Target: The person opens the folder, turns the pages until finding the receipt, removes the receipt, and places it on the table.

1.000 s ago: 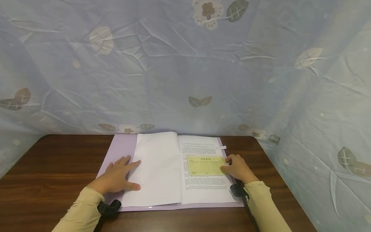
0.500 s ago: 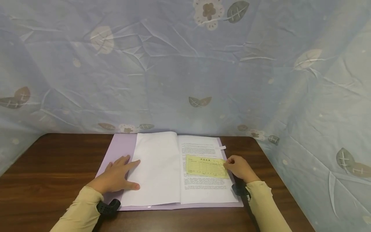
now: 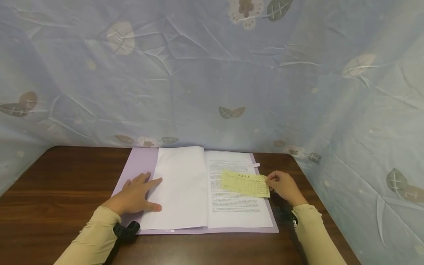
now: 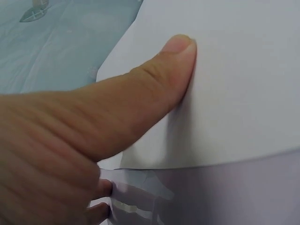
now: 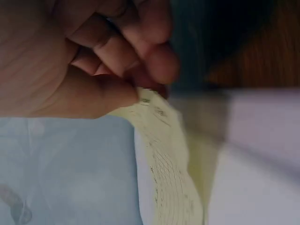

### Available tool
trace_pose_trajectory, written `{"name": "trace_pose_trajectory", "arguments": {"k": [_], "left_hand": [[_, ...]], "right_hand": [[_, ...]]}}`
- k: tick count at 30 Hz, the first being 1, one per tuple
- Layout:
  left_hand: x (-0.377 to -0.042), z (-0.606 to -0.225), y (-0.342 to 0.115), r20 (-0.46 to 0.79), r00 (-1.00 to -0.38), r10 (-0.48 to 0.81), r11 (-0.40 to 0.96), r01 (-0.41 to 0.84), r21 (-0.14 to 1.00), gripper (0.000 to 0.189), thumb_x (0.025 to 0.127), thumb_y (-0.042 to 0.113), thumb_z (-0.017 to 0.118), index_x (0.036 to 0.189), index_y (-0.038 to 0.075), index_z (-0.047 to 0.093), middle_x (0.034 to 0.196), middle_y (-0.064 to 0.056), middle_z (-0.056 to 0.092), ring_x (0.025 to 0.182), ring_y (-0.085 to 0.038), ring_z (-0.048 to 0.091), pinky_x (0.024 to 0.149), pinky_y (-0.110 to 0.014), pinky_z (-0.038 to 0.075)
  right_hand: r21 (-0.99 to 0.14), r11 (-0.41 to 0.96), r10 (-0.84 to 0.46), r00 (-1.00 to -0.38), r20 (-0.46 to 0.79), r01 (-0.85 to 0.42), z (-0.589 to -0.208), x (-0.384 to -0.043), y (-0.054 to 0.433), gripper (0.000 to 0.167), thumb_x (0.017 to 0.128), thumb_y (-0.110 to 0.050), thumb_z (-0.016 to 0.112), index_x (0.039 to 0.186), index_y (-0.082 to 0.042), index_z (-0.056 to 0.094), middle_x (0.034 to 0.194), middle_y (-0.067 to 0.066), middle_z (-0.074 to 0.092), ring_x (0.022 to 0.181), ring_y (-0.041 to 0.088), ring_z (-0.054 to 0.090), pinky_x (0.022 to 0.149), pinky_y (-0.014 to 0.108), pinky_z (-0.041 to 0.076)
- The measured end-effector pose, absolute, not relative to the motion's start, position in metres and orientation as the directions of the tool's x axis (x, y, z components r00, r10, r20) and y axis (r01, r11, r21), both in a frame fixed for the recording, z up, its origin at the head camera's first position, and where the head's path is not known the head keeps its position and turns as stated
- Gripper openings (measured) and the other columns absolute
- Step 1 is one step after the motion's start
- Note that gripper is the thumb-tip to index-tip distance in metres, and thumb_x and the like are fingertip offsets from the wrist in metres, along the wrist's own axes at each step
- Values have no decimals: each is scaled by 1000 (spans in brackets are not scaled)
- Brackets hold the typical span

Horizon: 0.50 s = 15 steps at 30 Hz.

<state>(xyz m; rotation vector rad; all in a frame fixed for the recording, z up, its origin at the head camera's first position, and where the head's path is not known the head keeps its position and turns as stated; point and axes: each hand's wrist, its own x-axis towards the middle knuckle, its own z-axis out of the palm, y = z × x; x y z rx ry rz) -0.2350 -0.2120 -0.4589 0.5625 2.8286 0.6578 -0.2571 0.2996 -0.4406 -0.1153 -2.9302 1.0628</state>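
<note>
A lilac folder (image 3: 143, 159) lies open on the table with white pages inside. Its left page (image 3: 182, 187) is blank, and the right page (image 3: 241, 217) carries printed text. Over the right page is a yellow printed form slip (image 3: 245, 183), its right end pinched between thumb and fingers of my right hand (image 3: 286, 187). In the right wrist view the slip (image 5: 164, 159) bends away from the fingertips. My left hand (image 3: 134, 195) rests with spread fingers on the folder's left side. In the left wrist view the thumb (image 4: 140, 93) touches the blank page.
A dark wooden table (image 3: 66, 184) bears the folder. A white tab (image 3: 256, 165) sticks out at the folder's right edge. Behind and to the right hangs a pale blue patterned cloth (image 3: 192, 84). Black straps circle both wrists.
My right hand has drawn the yellow form slip to the right, so its right end now passes the page's edge. The left hand stays on the folder. The head view has shifted slightly.
</note>
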Motion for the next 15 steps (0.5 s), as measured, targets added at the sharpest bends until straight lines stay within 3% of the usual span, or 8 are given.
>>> {"name": "trace_pose_trajectory", "arguments": {"k": [8, 15], "left_hand": [[-235, -456, -213, -99, -915, 392, 840, 311, 445, 108, 71, 65, 85, 155, 9, 47, 159, -41, 24, 147, -62, 19, 109, -84, 11], [-232, -452, -213, -108, -915, 388, 840, 304, 449, 106, 72, 62, 85, 154, 8, 47, 158, -42, 24, 146, -62, 19, 108, -84, 11]], "right_hand": [[-665, 746, 63, -998, 10, 40, -431, -256, 356, 17, 101, -10, 57, 107, 4, 62, 87, 12, 66, 74, 20, 62, 64, 32, 53], [-575, 816, 68, -998, -9, 61, -424, -251, 400, 20, 103, -13, 53, 104, 5, 62, 85, 11, 65, 71, 20, 57, 61, 35, 47]]}}
